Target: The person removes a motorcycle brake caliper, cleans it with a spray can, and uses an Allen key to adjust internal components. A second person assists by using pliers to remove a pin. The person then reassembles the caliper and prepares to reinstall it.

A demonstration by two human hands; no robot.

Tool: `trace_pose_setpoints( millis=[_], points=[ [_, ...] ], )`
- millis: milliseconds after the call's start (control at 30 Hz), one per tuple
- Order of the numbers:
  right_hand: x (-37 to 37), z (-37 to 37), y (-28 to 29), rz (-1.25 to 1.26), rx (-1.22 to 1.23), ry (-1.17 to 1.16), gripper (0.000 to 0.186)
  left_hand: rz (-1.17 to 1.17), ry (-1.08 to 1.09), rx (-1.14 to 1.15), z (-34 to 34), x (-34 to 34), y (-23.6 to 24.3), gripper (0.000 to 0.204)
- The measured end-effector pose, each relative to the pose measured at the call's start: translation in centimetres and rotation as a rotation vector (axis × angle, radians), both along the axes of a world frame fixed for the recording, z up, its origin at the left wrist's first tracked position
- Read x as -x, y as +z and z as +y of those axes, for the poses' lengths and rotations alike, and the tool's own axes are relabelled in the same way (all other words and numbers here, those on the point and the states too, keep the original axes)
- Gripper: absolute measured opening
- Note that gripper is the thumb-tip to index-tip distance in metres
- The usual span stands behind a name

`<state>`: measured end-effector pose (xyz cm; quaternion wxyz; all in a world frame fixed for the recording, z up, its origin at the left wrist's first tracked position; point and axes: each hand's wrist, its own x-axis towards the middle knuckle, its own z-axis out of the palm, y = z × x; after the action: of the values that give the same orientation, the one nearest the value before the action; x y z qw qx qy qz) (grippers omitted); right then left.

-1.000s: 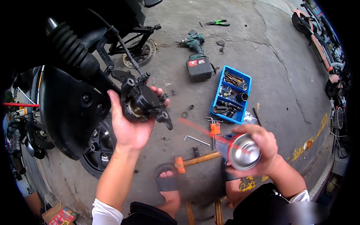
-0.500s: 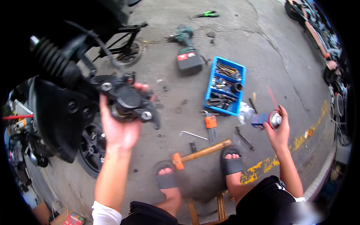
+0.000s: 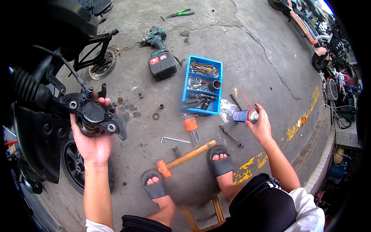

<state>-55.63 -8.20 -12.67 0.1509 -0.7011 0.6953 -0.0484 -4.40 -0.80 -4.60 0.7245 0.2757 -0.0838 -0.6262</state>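
Note:
My left hand (image 3: 94, 141) holds up a black brake caliper (image 3: 92, 116) beside the front wheel (image 3: 73, 164) and fork (image 3: 27, 89) of a motorcycle; a black hose runs from the caliper up toward the bike. My right hand (image 3: 261, 127) reaches out low to the right and grips a spray can (image 3: 245, 115) lying sideways close to the concrete floor, its thin red straw pointing up and away. Both my feet in dark sandals (image 3: 220, 160) rest on the floor below.
A blue tray of sockets and tools (image 3: 203, 85) sits on the concrete, with a cordless drill (image 3: 158, 58), green pliers (image 3: 178, 14), hex keys (image 3: 191, 125), a hammer with an orange head (image 3: 185, 156), a bent bar (image 3: 230, 135), and small washers (image 3: 155, 116). Scooters are parked at the far right.
My right hand has carried the spray can from near my face down and out to the floor at the right. My left hand with the caliper has shifted slightly lower.

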Motion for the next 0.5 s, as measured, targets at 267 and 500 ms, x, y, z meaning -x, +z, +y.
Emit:
trace_pose_setpoints(
  millis=[267,500],
  points=[
    [-0.8,0.2,0.9,0.012,0.002,0.027,0.087,-0.011,-0.010,0.018,0.2,-0.2,0.3,0.062],
    [-3.0,0.5,2.6,0.049,0.426,0.405,0.072,-0.020,0.014,-0.008,0.2,-0.1,0.7,0.063]
  ],
)
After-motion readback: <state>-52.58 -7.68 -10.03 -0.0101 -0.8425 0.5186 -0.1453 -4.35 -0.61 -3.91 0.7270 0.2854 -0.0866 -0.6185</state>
